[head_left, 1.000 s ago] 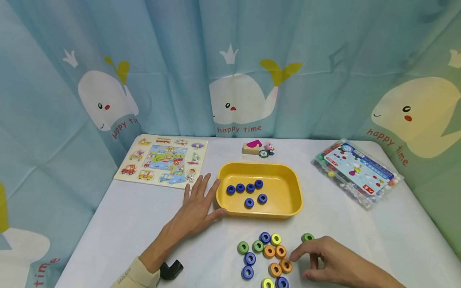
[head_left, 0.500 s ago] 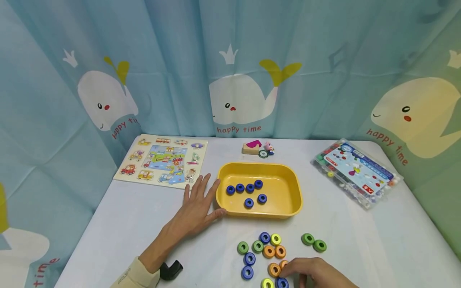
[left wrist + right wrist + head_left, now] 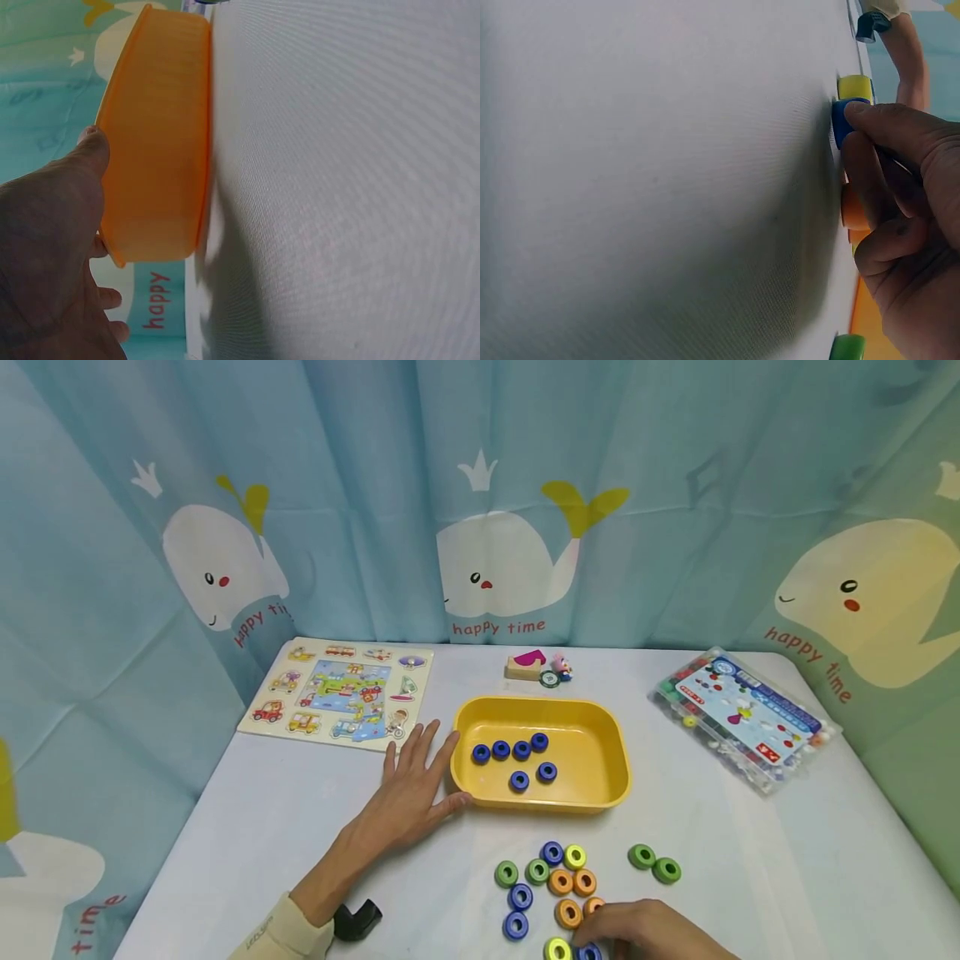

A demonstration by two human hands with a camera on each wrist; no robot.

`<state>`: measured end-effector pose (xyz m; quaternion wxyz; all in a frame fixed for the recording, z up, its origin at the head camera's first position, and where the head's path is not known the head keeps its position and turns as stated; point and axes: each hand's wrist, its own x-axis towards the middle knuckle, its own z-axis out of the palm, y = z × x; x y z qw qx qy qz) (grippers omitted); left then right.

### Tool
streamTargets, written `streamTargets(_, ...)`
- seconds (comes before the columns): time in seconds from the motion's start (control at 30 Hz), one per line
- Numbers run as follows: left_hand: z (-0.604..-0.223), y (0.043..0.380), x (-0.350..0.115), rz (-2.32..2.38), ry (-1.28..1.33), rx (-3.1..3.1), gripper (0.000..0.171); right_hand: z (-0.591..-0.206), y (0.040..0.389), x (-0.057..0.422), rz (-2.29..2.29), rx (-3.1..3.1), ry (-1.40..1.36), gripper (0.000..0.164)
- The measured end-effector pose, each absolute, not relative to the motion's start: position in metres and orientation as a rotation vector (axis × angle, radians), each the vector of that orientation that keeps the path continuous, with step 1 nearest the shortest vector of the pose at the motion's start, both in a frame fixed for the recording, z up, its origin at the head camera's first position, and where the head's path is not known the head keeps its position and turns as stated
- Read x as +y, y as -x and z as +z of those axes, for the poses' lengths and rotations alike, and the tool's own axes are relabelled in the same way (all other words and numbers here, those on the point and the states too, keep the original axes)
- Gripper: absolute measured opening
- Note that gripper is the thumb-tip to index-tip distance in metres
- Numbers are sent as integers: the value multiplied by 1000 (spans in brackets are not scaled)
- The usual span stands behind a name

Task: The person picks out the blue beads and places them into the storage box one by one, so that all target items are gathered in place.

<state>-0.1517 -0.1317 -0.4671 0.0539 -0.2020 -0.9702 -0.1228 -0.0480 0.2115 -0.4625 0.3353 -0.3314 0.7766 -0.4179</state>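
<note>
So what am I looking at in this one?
A person at a white table is handling small coloured rings. The right hand pinches a blue ring beside a yellow ring, while the left hand rests against the left side of a yellow tray. Six blue rings lie in the tray. Other rings, in green, orange, yellow and blue, lie loose on the table in front of it.
</note>
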Motion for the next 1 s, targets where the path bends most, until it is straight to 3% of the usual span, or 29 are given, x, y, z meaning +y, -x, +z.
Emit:
streamTargets(0.23, -467, 153, -132, -371, 614, -2953, 88, -455, 52, 212, -1163, 1999, 925, 29)
streamTargets(0.5, -466, 154, -133, -383, 623, -2936, 87, -415, 70, 216, -1219, 2103, 934, 28)
streamTargets(0.77, -467, 152, -132, -377, 622, -2946, 88, -375, 108, 220, -1165, 2348, 983, 29)
streamTargets(1.0, -466, 151, -131, -383, 620, -2948, 88, -368, 163, 219, -1153, 2437, 1008, 30)
